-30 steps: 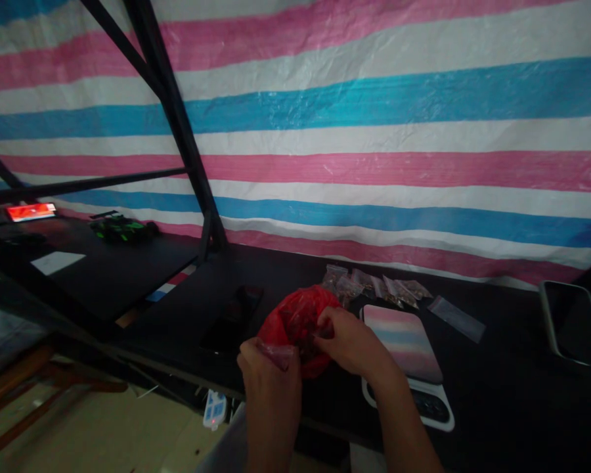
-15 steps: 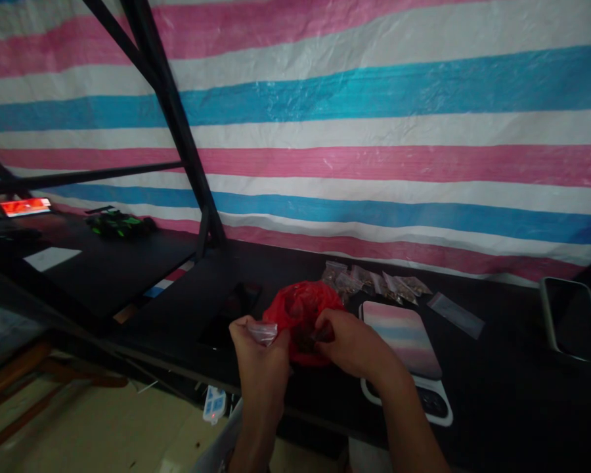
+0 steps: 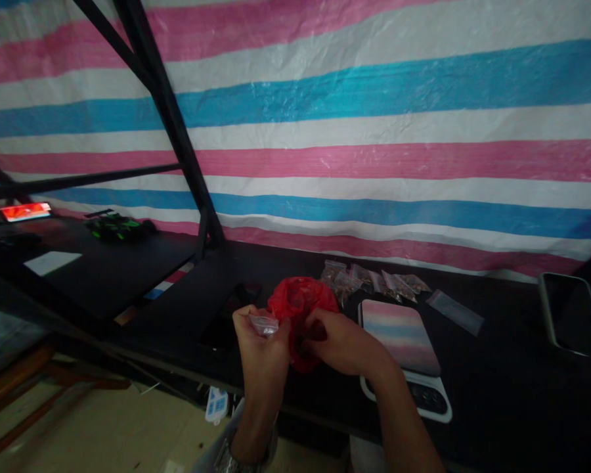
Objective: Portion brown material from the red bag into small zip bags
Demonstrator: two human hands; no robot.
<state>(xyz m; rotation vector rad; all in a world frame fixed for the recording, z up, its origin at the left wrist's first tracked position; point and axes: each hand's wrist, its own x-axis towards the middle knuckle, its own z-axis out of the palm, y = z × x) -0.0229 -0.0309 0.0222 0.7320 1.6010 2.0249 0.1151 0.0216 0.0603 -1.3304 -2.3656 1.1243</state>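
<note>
At your left are one lit screen and one toy car. Your left hand clamps one small bag between thumb and fingers, beside one red bag on the black table. Your right hand dips into the red bag; I can't tell whether its fingers pinch anything. Beyond lie several filled packets, overlapping, then one scale, one flat bag, one phone.

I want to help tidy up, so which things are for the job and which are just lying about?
Seem part of the job:
red bag, at the right hand
clear bag, in the left hand
filled little bags
flat bag
scale

Seem just lying about:
toy car
paper
phone
</note>
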